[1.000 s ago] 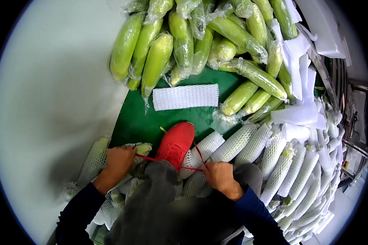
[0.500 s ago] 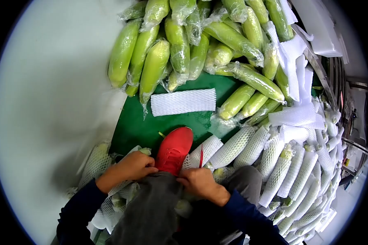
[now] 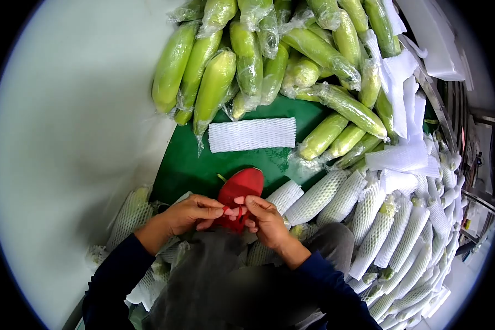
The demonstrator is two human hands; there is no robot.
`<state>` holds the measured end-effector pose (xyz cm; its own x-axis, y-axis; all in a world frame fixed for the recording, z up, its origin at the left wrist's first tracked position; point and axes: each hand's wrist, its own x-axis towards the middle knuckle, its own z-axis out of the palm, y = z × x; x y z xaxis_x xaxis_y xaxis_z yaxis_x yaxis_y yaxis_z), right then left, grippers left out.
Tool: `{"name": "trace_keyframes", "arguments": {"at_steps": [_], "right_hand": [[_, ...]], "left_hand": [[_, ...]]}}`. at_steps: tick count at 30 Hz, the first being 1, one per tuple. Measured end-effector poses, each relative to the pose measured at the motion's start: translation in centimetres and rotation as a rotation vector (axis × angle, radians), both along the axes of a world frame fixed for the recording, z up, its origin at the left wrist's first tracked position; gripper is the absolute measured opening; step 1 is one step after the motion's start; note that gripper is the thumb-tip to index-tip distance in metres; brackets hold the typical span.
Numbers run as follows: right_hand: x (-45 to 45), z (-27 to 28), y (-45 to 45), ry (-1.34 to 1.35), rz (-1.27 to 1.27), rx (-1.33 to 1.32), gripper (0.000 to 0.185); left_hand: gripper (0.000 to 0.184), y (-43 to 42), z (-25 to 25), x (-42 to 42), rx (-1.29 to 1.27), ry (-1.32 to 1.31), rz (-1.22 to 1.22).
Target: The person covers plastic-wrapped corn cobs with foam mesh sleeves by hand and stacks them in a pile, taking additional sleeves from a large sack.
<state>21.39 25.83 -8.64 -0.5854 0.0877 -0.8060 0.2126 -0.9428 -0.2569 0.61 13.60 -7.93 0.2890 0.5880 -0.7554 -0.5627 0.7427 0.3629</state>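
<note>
I have a thin red lace [image 3: 225, 209] at the fingertips of my left hand [image 3: 184, 214], thumb and forefinger nearly closed on it. My right hand [image 3: 268, 223] is half open just beside, fingers bent and spread, with red lace crossing at their tips; whether they truly grip it I can't tell. The lace belongs to the red shoe [image 3: 247, 180], which points away from me over the green surface [image 3: 184, 159], beyond my grey trouser leg [image 3: 203, 269]. I judge the lace light, limp and hard to damage, but narrow enough to slip from a loose pinch, so fingertips suit it better than a fist, close in over the shoe. The upper looks soft and should give under pressure. To its right lies a white net sleeve [image 3: 286, 195], probably springy and easily squashed.
</note>
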Motion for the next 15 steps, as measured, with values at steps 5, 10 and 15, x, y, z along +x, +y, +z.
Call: {"name": "trace_keyframes", "arguments": {"at_steps": [5, 10, 15], "right_hand": [[0.0, -0.6, -1.7, -0.036, 0.100, 0.309, 0.034], [1.1, -2.6, -4.1, 0.208, 0.099, 0.453, 0.023], [0.6, -2.6, -3.2, 0.107, 0.009, 0.497, 0.014]], "left_hand": [[0.027, 0.1, -0.2, 1.5, 0.002, 0.116, 0.069], [0.021, 1.1, 1.4, 2.6, 0.061, 0.301, -0.032], [0.019, 0.3, -0.2, 2.7, 0.104, 0.160, 0.084]]}}
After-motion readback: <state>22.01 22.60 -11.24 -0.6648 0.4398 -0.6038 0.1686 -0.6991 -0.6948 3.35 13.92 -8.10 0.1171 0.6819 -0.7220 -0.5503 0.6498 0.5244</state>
